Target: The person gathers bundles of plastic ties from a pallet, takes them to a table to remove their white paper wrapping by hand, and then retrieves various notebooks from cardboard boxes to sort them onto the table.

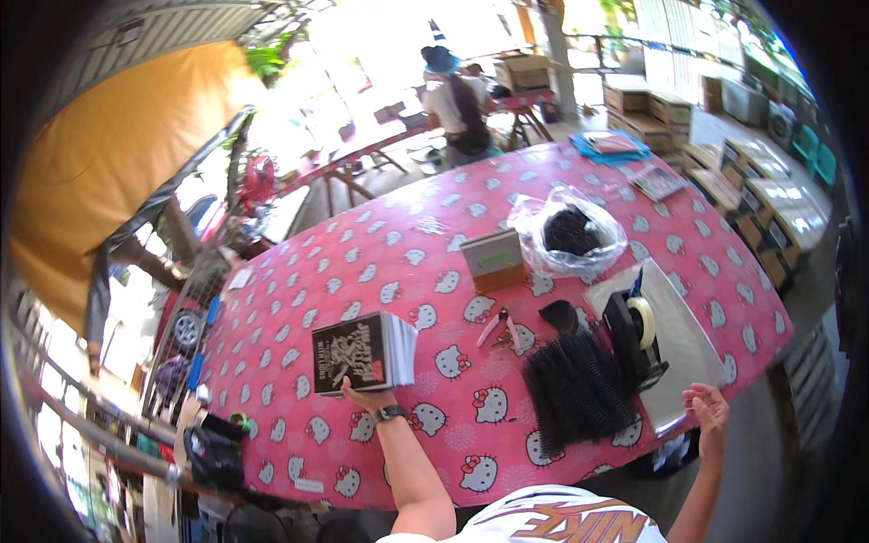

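Left hand (pixel 367 395) clamps the near edge of a thick card stack (pixel 364 352); open pink tablecloth (pixel 380 244) lies beyond. Right hand (pixel 707 409), fingers spread and holding nothing, hovers past the table's near edge beside a tape dispenser (pixel 634 337).

On the pink patterned tablecloth (pixel 380 244), one black printed stack of cards (pixel 362 353) is counted at the near left. One small green-topped box (pixel 493 258) and one clear bag (pixel 570 237) are seen farther off. One tape dispenser (pixel 634 337), one pink cutter (pixel 501 328) and one heap of black ties (pixel 576 391) are counted to the right.
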Tool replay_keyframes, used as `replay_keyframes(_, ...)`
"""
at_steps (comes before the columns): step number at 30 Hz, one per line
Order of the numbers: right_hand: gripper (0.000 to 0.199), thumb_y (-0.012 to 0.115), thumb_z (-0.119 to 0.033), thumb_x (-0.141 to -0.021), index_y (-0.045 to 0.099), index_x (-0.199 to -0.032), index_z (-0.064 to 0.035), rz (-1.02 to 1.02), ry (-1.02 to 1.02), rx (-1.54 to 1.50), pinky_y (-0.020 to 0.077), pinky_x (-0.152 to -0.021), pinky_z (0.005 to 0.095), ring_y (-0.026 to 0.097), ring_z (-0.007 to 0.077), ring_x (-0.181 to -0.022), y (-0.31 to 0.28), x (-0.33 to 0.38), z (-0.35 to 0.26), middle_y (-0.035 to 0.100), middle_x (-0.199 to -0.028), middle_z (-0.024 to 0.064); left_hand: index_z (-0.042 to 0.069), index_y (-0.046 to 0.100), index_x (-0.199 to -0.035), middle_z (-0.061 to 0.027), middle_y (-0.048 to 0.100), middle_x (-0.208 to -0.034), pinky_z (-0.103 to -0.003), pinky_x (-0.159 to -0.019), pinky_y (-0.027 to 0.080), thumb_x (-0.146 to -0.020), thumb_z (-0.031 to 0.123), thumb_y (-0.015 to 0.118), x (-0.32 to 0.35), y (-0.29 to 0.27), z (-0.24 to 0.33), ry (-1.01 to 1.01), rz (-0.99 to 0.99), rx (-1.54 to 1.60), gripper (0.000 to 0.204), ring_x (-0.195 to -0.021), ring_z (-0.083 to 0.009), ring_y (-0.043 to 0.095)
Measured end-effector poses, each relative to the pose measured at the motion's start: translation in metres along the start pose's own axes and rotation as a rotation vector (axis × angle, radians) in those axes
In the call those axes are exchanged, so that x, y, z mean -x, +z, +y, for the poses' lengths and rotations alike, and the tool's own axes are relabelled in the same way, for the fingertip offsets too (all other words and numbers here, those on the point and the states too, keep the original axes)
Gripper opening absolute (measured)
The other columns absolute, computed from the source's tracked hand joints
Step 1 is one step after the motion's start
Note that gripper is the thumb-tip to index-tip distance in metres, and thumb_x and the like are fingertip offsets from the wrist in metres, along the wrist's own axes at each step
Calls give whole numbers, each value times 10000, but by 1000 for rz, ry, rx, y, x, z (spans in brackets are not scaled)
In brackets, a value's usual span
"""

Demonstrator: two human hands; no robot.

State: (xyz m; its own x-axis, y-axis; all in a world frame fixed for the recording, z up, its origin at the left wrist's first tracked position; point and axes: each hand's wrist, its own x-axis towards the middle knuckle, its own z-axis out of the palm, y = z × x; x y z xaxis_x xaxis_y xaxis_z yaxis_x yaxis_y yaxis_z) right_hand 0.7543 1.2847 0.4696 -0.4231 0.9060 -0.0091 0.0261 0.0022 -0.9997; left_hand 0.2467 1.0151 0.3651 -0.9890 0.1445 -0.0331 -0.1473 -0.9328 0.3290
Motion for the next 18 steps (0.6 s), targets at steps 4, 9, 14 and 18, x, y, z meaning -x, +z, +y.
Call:
replay_keyframes(4,262,553,-126,-788,532,-1014,5,155,-45,17,420,-686,218,538,101,-756,37,21,-4,598,-871,71,78,490,-1080,-121,513,-1068,-464,-795,401,-602,415,522,-93,-17,-26,91,292,-130,585,-965,-306,492)
replay_keyframes(9,277,556,-155,-792,536,-1020,1,223,-19,93,444,-744,247,566,131,-804,66,47,4,606,-907,92,72,475,-1071,-102,526,-1026,-438,-770,419,-593,349,579,-141,15,-78,84,467,-327,561,-950,-271,503)
replay_keyframes(14,257,573,-91,-784,550,-1018,12,284,58,3,446,-822,288,575,173,-889,10,62,18,604,-943,122,95,490,-1061,-66,531,-1010,-405,-773,414,-616,311,589,-127,17,-136,122,304,-724,504,-954,-233,498)
replay_keyframes(18,243,564,-110,-816,550,-1040,-16,380,55,-61,438,-820,270,562,155,-916,-71,107,18,599,-969,99,114,502,-1053,-36,535,-997,-378,-776,410,-634,281,597,-28,64,-200,442,-31,-1111,461,-958,-203,493)
